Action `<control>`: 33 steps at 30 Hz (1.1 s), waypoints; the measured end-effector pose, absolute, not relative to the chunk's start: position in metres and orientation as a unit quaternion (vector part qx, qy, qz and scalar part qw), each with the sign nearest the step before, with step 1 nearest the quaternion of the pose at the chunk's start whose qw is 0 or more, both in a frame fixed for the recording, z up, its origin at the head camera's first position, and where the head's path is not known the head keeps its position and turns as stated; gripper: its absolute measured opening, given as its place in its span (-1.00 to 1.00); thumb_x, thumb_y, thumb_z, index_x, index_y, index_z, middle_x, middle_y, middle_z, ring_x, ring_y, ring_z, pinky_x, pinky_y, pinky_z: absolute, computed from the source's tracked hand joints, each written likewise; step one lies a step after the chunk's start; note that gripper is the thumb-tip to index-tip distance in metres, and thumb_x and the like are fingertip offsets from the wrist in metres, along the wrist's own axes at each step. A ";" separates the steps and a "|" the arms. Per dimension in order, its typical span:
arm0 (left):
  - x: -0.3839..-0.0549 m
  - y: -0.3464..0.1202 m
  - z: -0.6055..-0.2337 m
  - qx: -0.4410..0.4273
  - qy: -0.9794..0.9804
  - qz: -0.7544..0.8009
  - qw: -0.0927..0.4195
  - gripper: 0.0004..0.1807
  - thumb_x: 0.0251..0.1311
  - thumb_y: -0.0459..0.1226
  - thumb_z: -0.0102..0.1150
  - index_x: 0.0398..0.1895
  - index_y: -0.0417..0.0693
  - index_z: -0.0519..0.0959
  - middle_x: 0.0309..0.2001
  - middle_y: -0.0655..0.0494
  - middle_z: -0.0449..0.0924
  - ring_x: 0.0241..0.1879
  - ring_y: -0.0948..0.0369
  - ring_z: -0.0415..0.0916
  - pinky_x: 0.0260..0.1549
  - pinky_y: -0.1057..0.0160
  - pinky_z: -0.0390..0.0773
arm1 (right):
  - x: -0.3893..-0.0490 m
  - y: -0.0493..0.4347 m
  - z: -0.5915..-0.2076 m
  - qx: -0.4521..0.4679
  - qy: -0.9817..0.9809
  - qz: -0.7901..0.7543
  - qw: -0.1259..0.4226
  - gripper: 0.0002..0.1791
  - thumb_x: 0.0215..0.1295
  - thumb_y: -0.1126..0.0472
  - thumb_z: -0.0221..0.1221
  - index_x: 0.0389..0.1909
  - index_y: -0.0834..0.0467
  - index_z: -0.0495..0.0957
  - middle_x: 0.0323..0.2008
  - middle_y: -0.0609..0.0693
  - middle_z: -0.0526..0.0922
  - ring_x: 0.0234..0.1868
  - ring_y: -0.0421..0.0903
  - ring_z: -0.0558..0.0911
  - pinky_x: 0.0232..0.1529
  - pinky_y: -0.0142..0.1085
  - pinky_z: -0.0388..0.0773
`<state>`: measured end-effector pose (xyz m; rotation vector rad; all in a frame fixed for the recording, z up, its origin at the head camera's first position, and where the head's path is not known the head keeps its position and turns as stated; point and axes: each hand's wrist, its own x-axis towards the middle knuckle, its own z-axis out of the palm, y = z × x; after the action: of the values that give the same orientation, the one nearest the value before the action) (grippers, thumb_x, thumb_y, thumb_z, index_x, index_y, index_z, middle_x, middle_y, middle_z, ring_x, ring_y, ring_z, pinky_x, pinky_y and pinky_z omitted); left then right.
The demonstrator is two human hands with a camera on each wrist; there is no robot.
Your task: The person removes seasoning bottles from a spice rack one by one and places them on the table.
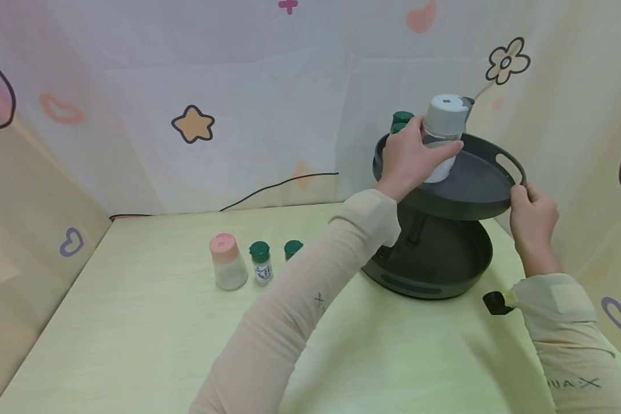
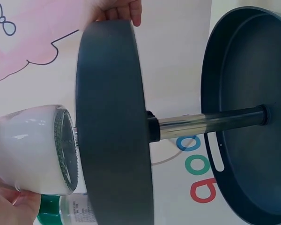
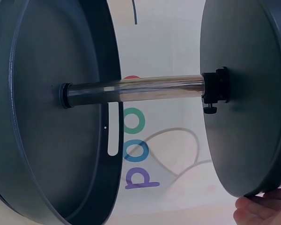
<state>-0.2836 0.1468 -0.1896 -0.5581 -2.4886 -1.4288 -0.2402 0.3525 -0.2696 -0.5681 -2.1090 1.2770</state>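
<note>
My left hand (image 1: 411,158) grips a seasoning jar (image 1: 447,118) with a white cap and white contents. It holds the jar upright over the upper tray (image 1: 481,178) of a dark two-tier rack; in the left wrist view the jar's base (image 2: 68,150) is close above the tray's rim. My right hand (image 1: 535,227) holds the edge of that tray, just below the handle slot. Green-capped bottles (image 1: 402,117) stand on the upper tray, partly hidden behind my left hand. A metal pole (image 3: 145,88) joins the upper tray to the lower tray (image 1: 445,247).
On the table (image 1: 150,322), left of the rack, stands a pink-capped jar (image 1: 229,264) beside a small green-capped bottle (image 1: 261,264). Another green cap (image 1: 292,248) shows behind my left sleeve. A patterned curtain (image 1: 269,115) hangs behind the table and along its sides.
</note>
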 end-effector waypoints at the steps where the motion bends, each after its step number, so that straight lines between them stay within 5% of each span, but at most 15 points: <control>1: -0.284 0.146 -0.188 -0.189 -0.846 -0.486 0.109 -0.39 -0.13 0.10 0.23 0.04 0.15 0.35 -0.17 0.38 0.49 -0.24 0.42 0.44 -0.36 0.51 0.41 | -0.240 0.353 -0.270 -0.214 -0.795 0.480 0.301 -0.61 0.16 0.04 -0.16 -0.85 -0.05 0.24 -0.84 -0.28 0.07 -0.59 -0.18 0.08 -0.58 -0.31 -0.06; 33: -0.284 0.096 -0.180 -0.202 -0.838 -0.495 0.114 -0.43 -0.12 0.10 0.22 -0.04 0.07 0.38 -0.24 0.29 0.50 -0.26 0.39 0.38 -0.36 0.47 0.42 | -0.240 0.352 -0.269 -0.222 -0.803 0.470 0.293 -0.60 0.15 0.05 -0.17 -0.87 -0.03 0.16 -0.87 -0.26 0.05 -0.66 -0.19 0.06 -0.65 -0.31 -0.05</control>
<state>-0.2839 0.0957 -0.1799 -0.5912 -2.4554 -1.4506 -0.2404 0.3519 -0.2686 -0.5903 -2.1387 1.2524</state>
